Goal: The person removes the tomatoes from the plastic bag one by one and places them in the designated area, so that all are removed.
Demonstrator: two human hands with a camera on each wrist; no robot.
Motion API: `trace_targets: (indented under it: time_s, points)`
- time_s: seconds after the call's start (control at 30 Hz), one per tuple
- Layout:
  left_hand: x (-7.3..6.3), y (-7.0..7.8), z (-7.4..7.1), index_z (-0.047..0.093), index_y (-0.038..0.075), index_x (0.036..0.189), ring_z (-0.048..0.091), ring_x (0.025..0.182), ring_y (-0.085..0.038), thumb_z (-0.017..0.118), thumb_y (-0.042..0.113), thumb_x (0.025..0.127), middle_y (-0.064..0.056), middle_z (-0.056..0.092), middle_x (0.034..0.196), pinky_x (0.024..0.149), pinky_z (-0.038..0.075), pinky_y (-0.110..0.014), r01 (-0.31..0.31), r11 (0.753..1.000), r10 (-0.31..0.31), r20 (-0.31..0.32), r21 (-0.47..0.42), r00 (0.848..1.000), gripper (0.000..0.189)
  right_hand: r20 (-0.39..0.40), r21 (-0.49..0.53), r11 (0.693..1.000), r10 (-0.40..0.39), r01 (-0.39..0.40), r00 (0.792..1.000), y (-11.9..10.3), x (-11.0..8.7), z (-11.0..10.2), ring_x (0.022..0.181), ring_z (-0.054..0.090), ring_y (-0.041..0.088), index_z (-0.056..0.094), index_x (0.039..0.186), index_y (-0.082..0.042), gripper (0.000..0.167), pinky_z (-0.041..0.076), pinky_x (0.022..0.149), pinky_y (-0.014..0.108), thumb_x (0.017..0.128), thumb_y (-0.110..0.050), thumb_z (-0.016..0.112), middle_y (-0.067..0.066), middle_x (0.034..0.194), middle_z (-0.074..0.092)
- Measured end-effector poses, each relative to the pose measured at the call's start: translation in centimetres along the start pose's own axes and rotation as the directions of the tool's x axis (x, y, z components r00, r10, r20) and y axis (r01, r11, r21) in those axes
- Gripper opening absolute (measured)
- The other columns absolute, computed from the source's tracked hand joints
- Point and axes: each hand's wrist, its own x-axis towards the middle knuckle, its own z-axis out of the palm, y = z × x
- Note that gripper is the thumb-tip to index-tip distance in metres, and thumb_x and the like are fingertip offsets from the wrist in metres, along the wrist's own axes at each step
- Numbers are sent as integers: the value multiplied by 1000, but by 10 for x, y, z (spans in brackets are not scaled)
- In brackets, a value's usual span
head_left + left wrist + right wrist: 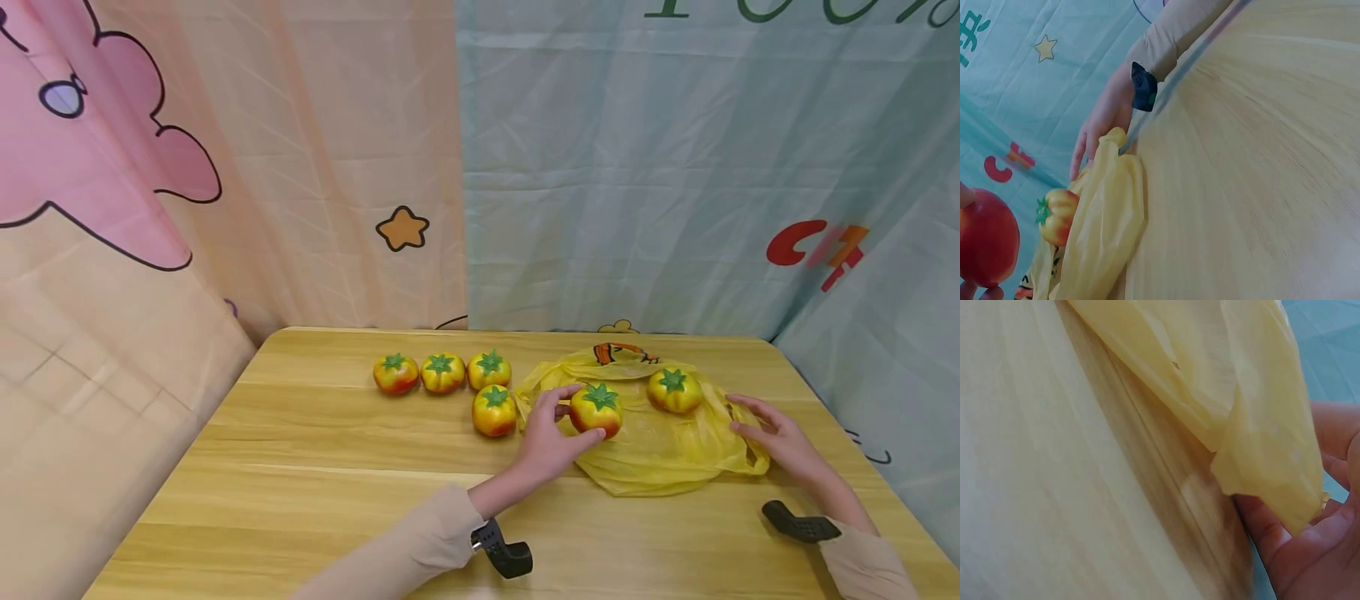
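Note:
My left hand (546, 437) grips a tomato (597, 412), yellow over red with a green leafy top, between thumb and fingers. The tomato overlaps the left part of a yellow plastic bag (637, 462) in the head view. In the left wrist view this tomato's red underside (988, 237) shows at the left edge. Another tomato (675, 392) rests on the bag, to the right. My right hand (787, 442) holds the bag's right edge; in the right wrist view, a fold of the bag (1272, 469) hides some of its fingers.
Left of the bag, three tomatoes stand in a row near the back of the wooden table (300, 467), among them the leftmost tomato (396, 375). One more tomato (494, 412) sits just in front of the row's right end. Printed curtains (337, 167) hang behind the table.

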Motion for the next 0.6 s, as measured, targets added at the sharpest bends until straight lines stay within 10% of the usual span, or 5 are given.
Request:
trace_targets:
  time_s: [0.6]
  points:
    - [-30, -11, -48, 51, 11, 132, 51, 111, -25, 78, 22, 80, -8, 51, 131, 100, 44, -46, -49, 998, 45, -102, -36, 994, 60, -3, -25, 999, 27, -28, 1000, -5, -1, -1, 107, 26, -31, 37, 147, -9, 50, 25, 83, -4, 100, -21, 50, -41, 125, 35]
